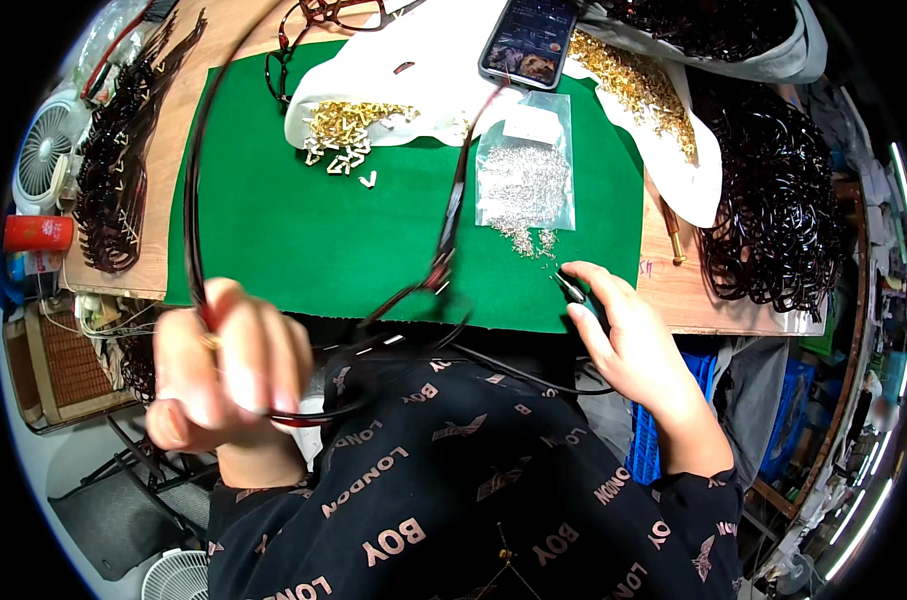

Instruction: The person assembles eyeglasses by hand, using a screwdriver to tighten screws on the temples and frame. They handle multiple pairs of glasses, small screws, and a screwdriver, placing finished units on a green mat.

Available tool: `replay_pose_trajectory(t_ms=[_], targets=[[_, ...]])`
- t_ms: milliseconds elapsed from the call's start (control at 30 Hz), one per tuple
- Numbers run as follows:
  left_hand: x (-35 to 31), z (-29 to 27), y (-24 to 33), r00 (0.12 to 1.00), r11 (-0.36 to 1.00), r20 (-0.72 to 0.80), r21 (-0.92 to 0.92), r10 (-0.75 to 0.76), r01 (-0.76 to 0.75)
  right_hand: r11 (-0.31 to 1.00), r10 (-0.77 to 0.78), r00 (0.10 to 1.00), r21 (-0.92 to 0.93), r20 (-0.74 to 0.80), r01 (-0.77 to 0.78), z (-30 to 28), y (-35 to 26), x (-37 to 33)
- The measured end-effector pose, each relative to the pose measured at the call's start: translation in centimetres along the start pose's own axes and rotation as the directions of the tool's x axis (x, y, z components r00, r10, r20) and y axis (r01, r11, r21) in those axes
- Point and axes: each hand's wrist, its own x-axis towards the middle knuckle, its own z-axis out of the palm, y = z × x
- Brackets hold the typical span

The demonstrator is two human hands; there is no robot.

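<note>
My left hand (236, 370), somewhat blurred, is closed on a dark brown eyeglass frame (314, 412) above the table's near edge. One long temple arm (456, 205) of that frame stretches up over the green mat. My right hand (624, 330) pinches a slim dark tool with a narrow tip (572, 290), perhaps tweezers, at the mat's near right. Its tip points at loose small silver screws (534, 242) that spill from a clear plastic bag (526, 185). Gold-coloured hinge pieces (349, 130) lie partly on a white cloth and partly on the green mat (304, 240).
A phone (529, 42) lies beyond the bag. More gold pieces (639, 90) rest on white material, beside a wooden-handled screwdriver (672, 235). Dark temple arms (769, 200) are heaped at right, others (119, 190) at left. A second glasses frame (282, 70) and a small fan (46, 150) stand farther back.
</note>
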Motion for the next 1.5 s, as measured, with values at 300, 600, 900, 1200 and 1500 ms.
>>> replay_pose_trajectory(t_ms=[300,600,900,1200,1500], targets=[[-1.1,-0.1,-4.9,0.97,0.888,-0.01,-0.407,-0.241,0.216,0.975,0.09,0.987,-0.212,0.134,-0.06,-0.2,-1.5,-0.3],[-0.3,-0.3,-5.1,0.957,0.852,0.191,-0.441,-0.217,0.281,0.996,0.076,0.996,-0.052,0.047,-0.074,-0.2,-1.8,-1.2],[-0.8,0.2,-5.3,0.939,0.772,0.139,-0.537,-0.315,0.339,0.98,0.098,0.993,-0.182,0.063,-0.085,0.7,-2.0,-1.1],[-2.4,-0.7,-8.9,0.875,0.597,0.147,-0.679,-0.461,0.428,0.968,0.106,0.992,-0.235,0.064,-0.089,0.6,-1.8,-1.2],[-2.7,-1.1,-12.5,0.826,0.463,0.145,-0.769,-0.545,0.44,0.251,-0.013,0.763,0.74,0.647,-0.624,-1.2,-3.1,0.3]])
